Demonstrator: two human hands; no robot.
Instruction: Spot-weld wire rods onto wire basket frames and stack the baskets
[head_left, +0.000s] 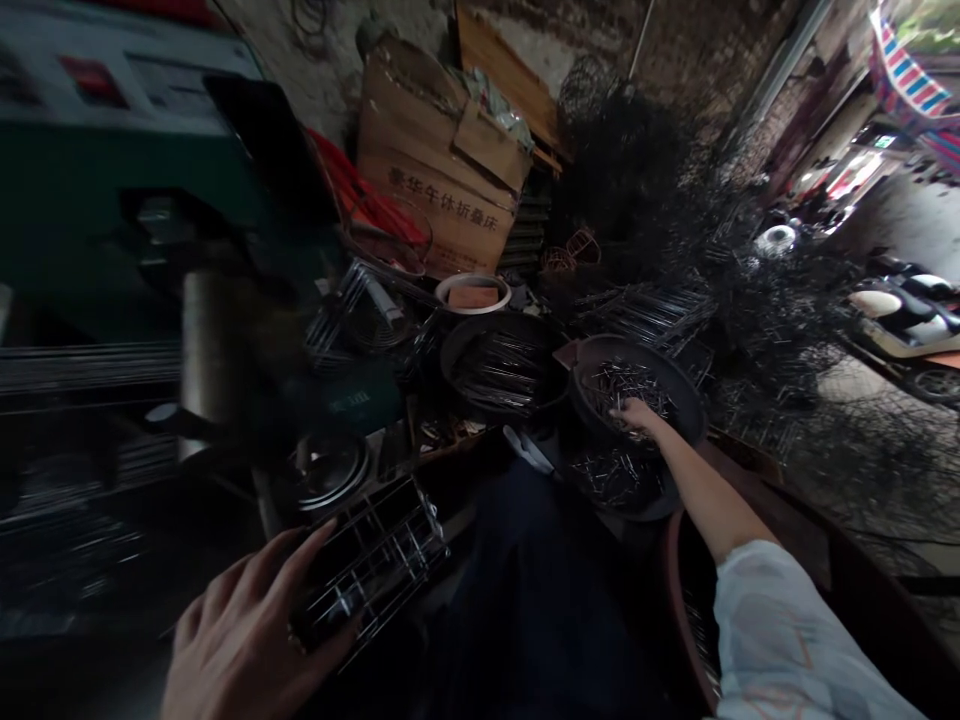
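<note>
At the lower left, my left hand [240,625] is curled around the near end of a wire frame [382,560], a box-like grid of shiny metal rods. The frame lies tilted, and its near end is partly covered by my fingers. My right arm stretches out to a round dark bowl [686,400] filled with short metal wires [622,380]. Inside that bowl, my right hand [637,415] has its fingers closed among the wires; the exact pieces at the fingertips are too small to tell apart.
Beside the bowl is a dark basin [450,365] of longer rods. A lower container holds more loose wire pieces [615,478]. Left stands a machine with a metal cylinder [206,350]. A cardboard box [442,170] leans behind, and tangled black wirework [637,170] fills the back right.
</note>
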